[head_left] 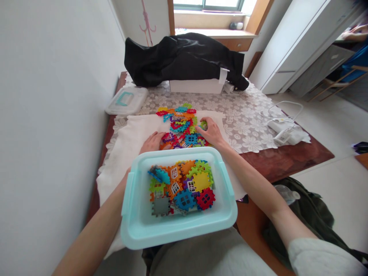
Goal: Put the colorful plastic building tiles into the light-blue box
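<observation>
On the lace-covered counter [287,165], a pale aqua plastic tub [178,235] rests on the near edge of a white towel [123,168], close against a heap of interlocking plastic blocks [179,124]. A jostled tub could push loose pieces off the towel. The left hand [151,142] lies flat, fingers spread on the heap; the right hand [211,133] arches, pinching a green block [203,124].

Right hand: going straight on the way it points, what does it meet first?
The right hand would first meet the green interlocking plastic block right at its fingers, though depth is unclear from this view.
</observation>
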Demonstrator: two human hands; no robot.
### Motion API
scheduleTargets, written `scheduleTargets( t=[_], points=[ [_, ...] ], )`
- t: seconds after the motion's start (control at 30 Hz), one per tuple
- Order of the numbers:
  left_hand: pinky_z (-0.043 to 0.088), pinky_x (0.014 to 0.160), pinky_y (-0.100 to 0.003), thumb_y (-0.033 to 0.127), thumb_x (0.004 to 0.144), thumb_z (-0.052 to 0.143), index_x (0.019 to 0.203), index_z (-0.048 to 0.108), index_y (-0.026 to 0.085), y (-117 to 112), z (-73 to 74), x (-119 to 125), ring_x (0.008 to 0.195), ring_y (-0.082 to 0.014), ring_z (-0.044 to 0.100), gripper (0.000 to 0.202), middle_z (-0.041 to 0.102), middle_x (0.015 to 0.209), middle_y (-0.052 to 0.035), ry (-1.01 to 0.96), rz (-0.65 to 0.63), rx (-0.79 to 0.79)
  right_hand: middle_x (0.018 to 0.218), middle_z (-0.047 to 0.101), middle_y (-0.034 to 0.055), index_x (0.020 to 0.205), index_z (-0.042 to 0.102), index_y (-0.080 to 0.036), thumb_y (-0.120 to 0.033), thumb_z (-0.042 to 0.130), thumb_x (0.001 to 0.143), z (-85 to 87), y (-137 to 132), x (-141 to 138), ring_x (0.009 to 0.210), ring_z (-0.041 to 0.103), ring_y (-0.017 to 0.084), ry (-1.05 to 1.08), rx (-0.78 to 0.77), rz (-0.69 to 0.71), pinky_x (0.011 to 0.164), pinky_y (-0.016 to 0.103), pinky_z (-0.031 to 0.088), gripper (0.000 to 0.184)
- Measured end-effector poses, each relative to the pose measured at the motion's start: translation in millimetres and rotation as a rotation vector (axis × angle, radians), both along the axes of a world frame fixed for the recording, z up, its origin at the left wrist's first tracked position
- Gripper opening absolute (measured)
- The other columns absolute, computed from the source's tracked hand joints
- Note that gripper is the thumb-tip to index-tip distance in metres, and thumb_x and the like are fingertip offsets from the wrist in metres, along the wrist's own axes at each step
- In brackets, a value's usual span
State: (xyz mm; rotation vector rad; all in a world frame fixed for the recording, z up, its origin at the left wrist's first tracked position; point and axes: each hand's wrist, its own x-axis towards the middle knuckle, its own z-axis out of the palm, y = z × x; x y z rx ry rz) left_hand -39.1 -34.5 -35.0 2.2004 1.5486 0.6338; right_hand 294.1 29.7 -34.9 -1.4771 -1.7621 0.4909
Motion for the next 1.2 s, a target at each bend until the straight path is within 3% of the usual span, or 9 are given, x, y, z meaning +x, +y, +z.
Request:
scheduleTargets(
  t=[0.17,0.27,0.4,0.53,0.67,0.8,0.9,1.2],
  points=[
    [0.049,0.131,-0.048,0.057,0.107,0.064,0.153,0.071,0.017,-1,6.1,-2,0.144,-0.0380,0.069,0.062,0.073,0.155,-0.0185,-0.015,0.029,0.063,0.126,0.077,0.0122,0.115,0.072,-0.024,-0.048,0.069,0.096,2.9,0,-1,0.110,0.071,0.029,0.046,0.051,-0.008,0.105,0.046,0.057,0.031],
    [0.045,0.133,-0.049,0.061,0.104,0.068,0.150,0.074,0.020,-3,12.3,1,0.148,-0.0393,0.066,0.062,0.070,0.162,-0.0162,0.031,0.007,0.079,0.112,0.075,0.0108,0.099,0.068,-0.025,-0.052,0.067,0.095,6.6,0,-1,0.103,0.069,0.028,0.080,0.081,-0.037,0.099,0.043,0.056,0.027],
    [0.042,0.135,-0.052,0.058,0.109,0.062,0.151,0.074,0.024,-7,18.8,4,0.148,-0.0380,0.066,0.055,0.071,0.163,-0.0123,0.081,0.026,0.071,0.093,0.072,0.0060,0.086,0.060,-0.026,-0.066,0.061,0.099,10.4,3,3,0.089,0.064,0.025,0.161,0.040,-0.077,0.088,0.039,0.054,0.041],
    [0.048,0.128,-0.050,0.049,0.116,0.045,0.153,0.074,0.023,-8,20.3,1,0.143,-0.0354,0.069,0.053,0.075,0.157,-0.0116,0.069,0.061,0.076,0.085,0.067,0.0029,0.087,0.060,-0.027,-0.078,0.049,0.103,10.4,6,7,0.088,0.064,0.024,0.290,-0.002,-0.119,0.083,0.037,0.053,0.055],
    [0.050,0.125,-0.054,0.046,0.113,0.047,0.159,0.071,0.023,-6,18.1,-4,0.139,-0.0391,0.070,0.056,0.074,0.158,-0.0128,0.083,0.043,0.076,0.087,0.070,0.0042,0.092,0.068,-0.026,-0.083,0.040,0.104,8.9,7,9,0.090,0.067,0.026,0.274,-0.041,-0.088,0.085,0.038,0.054,0.065],
    [0.050,0.122,-0.058,0.049,0.112,0.053,0.161,0.070,0.023,-7,17.4,-7,0.139,-0.0437,0.068,0.058,0.076,0.154,-0.0152,0.128,0.010,0.070,0.103,0.080,0.0079,0.097,0.073,-0.025,-0.078,0.042,0.106,7.2,3,4,0.100,0.072,0.028,0.164,-0.032,-0.015,0.094,0.041,0.056,0.063],
    [0.049,0.123,-0.053,0.046,0.111,0.054,0.159,0.070,0.020,-8,18.7,-6,0.140,-0.0407,0.068,0.057,0.075,0.154,-0.0169,0.145,0.024,0.081,0.113,0.084,0.0090,0.104,0.077,-0.024,-0.070,0.047,0.107,5.8,2,1,0.106,0.074,0.029,0.102,-0.021,0.017,0.099,0.043,0.055,0.055],
    [0.049,0.122,-0.049,0.047,0.107,0.060,0.149,0.077,0.024,-4,19.5,-3,0.136,-0.0384,0.068,0.051,0.077,0.149,-0.0154,0.148,0.048,0.042,0.100,0.082,0.0084,0.094,0.073,-0.025,-0.065,0.061,0.100,4.1,1,3,0.092,0.072,0.027,0.060,0.014,-0.042,0.093,0.042,0.055,0.043]
  ],
)
